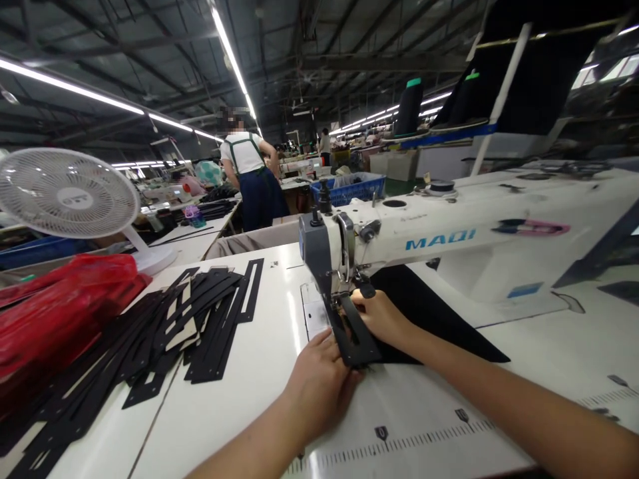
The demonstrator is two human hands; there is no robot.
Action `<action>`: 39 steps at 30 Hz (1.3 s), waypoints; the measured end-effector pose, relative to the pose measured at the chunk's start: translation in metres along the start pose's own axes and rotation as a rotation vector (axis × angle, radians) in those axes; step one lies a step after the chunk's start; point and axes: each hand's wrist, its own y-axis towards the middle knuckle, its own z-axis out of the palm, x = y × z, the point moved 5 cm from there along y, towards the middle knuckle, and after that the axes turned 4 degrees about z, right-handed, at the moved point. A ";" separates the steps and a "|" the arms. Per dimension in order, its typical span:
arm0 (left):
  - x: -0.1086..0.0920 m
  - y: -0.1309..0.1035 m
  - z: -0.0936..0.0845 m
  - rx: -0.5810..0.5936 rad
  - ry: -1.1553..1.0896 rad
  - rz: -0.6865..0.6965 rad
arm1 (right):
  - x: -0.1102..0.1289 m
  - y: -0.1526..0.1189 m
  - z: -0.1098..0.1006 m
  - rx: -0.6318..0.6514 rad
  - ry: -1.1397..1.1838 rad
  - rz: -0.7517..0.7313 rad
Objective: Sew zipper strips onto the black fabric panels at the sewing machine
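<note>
A black slotted strip (360,346) lies over black fabric (434,313) under the needle area of a white sewing machine (439,233). My left hand (322,379) is closed on the strip's near left edge, with some fingertips hidden beneath it. Close to the presser foot, my right hand (382,319) has its fingers curled at the strip's right side and rests over the fabric. Its fingertips are partly hidden by the strip and the machine head (319,256). The fabric spreads to the right behind my right forearm.
A loose pile of black slotted strips (210,319) lies on the left of the white table (269,399). Beyond it are a red plastic bag (64,313) and a white fan (70,193). Printed ruler marks (419,439) line the front edge. A person (252,166) stands farther back.
</note>
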 end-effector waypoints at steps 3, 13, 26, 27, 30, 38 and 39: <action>-0.001 0.001 0.000 -0.011 0.019 0.027 | -0.010 0.007 0.001 -0.058 0.004 0.108; -0.001 -0.010 -0.006 -0.142 0.079 -0.069 | -0.019 0.019 0.003 -0.247 -0.067 0.281; 0.007 -0.018 -0.004 -0.190 0.147 0.078 | 0.034 -0.104 0.012 -0.138 -0.445 -0.423; 0.008 -0.017 -0.003 -0.194 0.155 0.090 | 0.034 -0.103 0.012 -0.132 -0.460 -0.414; 0.011 -0.015 -0.001 -0.189 0.183 0.125 | 0.031 -0.098 0.012 -0.112 -0.487 -0.370; 0.027 0.000 -0.001 -0.132 0.238 0.171 | 0.030 -0.074 0.007 -0.016 -0.432 -0.293; 0.029 0.002 -0.001 -0.120 0.243 0.173 | 0.029 -0.070 0.006 -0.012 -0.416 -0.297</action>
